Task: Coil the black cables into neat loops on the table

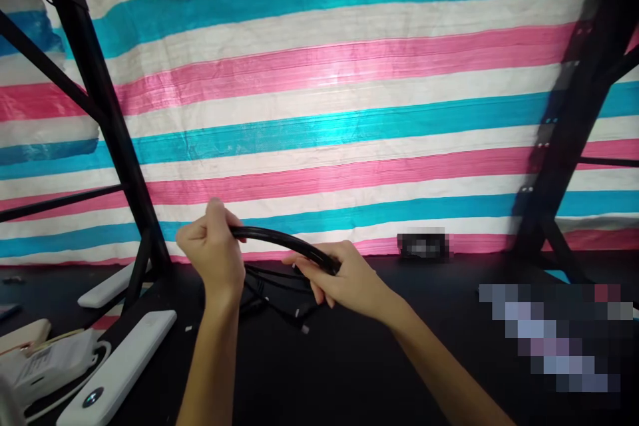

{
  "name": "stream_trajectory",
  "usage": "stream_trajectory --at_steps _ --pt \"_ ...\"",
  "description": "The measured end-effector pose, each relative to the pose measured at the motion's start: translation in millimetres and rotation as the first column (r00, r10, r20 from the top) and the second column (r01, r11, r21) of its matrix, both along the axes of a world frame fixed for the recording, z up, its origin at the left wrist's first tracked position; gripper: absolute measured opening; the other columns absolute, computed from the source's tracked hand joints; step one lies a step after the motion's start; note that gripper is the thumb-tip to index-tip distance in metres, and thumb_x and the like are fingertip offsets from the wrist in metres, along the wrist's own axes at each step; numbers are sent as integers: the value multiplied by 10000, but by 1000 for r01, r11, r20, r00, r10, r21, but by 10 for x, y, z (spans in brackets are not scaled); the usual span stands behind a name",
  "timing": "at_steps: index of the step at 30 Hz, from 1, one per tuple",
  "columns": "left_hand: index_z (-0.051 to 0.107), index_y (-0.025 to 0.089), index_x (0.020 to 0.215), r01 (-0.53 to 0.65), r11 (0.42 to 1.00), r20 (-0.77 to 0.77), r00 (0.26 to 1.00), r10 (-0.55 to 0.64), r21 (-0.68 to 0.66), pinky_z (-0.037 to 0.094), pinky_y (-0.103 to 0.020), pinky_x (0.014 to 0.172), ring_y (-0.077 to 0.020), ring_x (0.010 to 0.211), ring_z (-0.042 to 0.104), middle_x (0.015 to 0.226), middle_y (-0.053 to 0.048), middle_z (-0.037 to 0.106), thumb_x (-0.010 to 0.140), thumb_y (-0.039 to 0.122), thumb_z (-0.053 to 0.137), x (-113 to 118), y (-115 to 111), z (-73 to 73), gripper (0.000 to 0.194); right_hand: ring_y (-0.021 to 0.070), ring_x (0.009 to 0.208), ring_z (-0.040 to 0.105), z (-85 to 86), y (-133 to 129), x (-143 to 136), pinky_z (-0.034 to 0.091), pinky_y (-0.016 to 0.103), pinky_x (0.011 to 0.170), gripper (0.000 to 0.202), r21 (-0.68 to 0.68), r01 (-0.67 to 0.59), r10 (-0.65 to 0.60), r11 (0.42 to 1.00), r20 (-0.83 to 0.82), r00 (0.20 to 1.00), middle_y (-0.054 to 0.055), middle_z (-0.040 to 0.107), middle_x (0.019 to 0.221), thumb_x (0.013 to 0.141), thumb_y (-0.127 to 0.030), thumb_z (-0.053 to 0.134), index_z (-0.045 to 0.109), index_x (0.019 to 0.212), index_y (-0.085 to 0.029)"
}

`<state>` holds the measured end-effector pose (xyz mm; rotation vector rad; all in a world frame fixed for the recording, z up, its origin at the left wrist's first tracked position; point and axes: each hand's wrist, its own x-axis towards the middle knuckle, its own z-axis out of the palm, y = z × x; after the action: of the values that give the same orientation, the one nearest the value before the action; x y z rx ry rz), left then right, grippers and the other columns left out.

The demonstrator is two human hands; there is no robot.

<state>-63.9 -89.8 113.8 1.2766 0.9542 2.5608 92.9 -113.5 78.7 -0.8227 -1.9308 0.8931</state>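
Note:
A thick black cable arcs between my two hands, raised above the dark tabletop. My left hand is wrapped in a fist around its left end. At the other end, my right hand grips the cable between thumb and fingers. Some of its fingers curl below and are partly hidden. Thinner black cords with small light tips hang or lie just below and behind my hands; whether they join the thick cable I cannot tell.
A long white device with a round dark lens lies at left, beside a white power-strip-like box with a cord. Black metal posts frame both sides. A striped sheet hangs behind. Blurred items lie at right.

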Motion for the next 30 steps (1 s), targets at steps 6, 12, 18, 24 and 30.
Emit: stream_trajectory --at_steps 6,12,18,24,30 --pt "339 179 359 277 955 209 945 -251 -105 101 -223 282 -35 245 231 297 67 307 719 220 513 -104 52 70 401 79 442 517 -81 271 73 424 222 501 403 -80 -64 44 995 -229 972 -12 563 513 829 -479 518 704 801 -123" --pt "345 178 416 540 818 231 837 -496 -201 98 -204 307 -31 285 163 326 71 240 767 256 479 68 57 42 384 21 228 229 90 69 153 374 209 387 544 -213 12 -113 977 -468 876 -93 291 266 763 -492 598 448 346 -177" --pt "500 172 580 411 892 -74 900 -431 -190 147 -209 357 -57 345 216 393 60 267 879 483 352 299 -39 -13 456 7 222 188 200 17 193 352 181 354 528 -355 14 -282 935 -718 636 -112 242 271 715 -384 684 352 353 -193" --pt "500 206 741 180 950 -414 867 -277 -257 273 -209 456 -79 412 346 482 64 370 846 501 444 397 -67 -82 319 2 236 181 302 56 355 315 149 317 496 -393 32 -370 919 -829 419 -106 257 282 769 -290 643 340 391 -187" --pt "554 197 820 129 804 -555 659 -507 -581 324 -234 496 -144 495 516 524 13 556 819 559 428 477 80 -237 383 18 221 166 460 -54 526 258 133 263 493 -360 -29 -346 932 -913 217 -90 247 270 856 -207 494 270 417 -188"
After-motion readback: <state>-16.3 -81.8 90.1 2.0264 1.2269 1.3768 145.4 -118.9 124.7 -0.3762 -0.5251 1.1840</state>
